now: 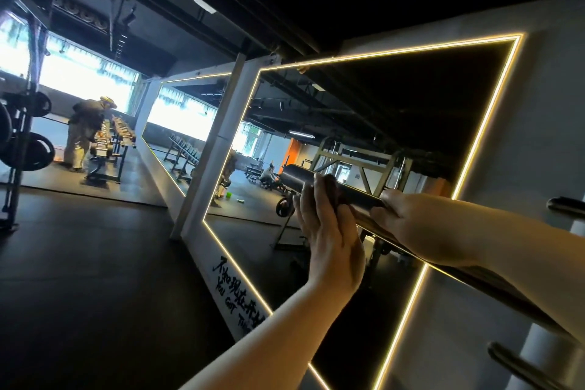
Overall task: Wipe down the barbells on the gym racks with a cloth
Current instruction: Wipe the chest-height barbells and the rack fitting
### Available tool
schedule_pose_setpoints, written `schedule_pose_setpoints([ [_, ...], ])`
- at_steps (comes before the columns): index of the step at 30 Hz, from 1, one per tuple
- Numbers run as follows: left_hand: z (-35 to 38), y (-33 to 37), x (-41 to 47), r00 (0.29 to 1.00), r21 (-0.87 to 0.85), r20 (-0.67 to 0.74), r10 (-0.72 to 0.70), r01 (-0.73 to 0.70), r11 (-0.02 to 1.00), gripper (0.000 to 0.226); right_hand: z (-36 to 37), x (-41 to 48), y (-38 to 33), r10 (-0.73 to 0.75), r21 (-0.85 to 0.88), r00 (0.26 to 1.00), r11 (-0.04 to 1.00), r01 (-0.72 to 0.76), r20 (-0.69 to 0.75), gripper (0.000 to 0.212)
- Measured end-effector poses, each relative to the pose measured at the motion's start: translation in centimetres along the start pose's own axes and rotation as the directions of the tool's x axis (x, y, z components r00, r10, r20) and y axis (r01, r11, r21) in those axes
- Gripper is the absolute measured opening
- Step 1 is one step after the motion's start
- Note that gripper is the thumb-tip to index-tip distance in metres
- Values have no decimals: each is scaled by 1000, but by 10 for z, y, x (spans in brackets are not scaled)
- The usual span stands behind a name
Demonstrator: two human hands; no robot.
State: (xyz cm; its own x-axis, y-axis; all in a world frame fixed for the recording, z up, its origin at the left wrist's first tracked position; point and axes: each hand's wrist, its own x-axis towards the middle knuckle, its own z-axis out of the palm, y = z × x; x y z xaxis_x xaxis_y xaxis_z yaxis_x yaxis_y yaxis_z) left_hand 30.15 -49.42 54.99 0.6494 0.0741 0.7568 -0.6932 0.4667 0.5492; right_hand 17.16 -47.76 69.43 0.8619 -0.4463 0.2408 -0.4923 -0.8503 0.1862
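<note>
Barbell [297,175] slants from centre to 4 o'clock, sleeve end pointing to 10 o'clock, in front of mirror [411,104]. Left hand [329,225], fingers straight, presses dark cloth [331,187] on sleeve. Right hand [387,209] curls round bar, just 4 o'clock of cloth. Likely heavy, rigid, slick steel: grip shaft. Cloth soft.
</note>
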Motion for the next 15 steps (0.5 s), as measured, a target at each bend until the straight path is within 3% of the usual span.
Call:
schedule_pose_setpoints([
  [1,-5,-3,7,995,124,-1,95,-94,988,52,0,0,1,8,37,1000,999,-9,4,36],
  [4,-31,-13,59,995,229,38,97,-103,968,37,-2,-5,-3,-4,20,1000,1000,4,5,47],
  [7,-43,-29,127,990,413,126,-69,11,911,26,0,-3,-2,-6,-12,1000,1000,6,-10,51],
  [10,-51,-26,173,915,445,256,-311,174,878,34,0,-4,-4,-16,-51,999,999,14,-27,47],
  [12,-44,-13,176,875,584,349,-336,77,808,26,-1,-5,-4,-23,-68,999,997,21,-27,44],
  [14,-32,-1,155,899,686,399,-184,-159,709,21,-2,-6,-4,-9,-58,1000,998,8,-15,42],
  [15,-25,10,139,902,660,417,-114,-214,721,22,-2,-7,-5,-5,-48,1000,999,5,-10,42],
])
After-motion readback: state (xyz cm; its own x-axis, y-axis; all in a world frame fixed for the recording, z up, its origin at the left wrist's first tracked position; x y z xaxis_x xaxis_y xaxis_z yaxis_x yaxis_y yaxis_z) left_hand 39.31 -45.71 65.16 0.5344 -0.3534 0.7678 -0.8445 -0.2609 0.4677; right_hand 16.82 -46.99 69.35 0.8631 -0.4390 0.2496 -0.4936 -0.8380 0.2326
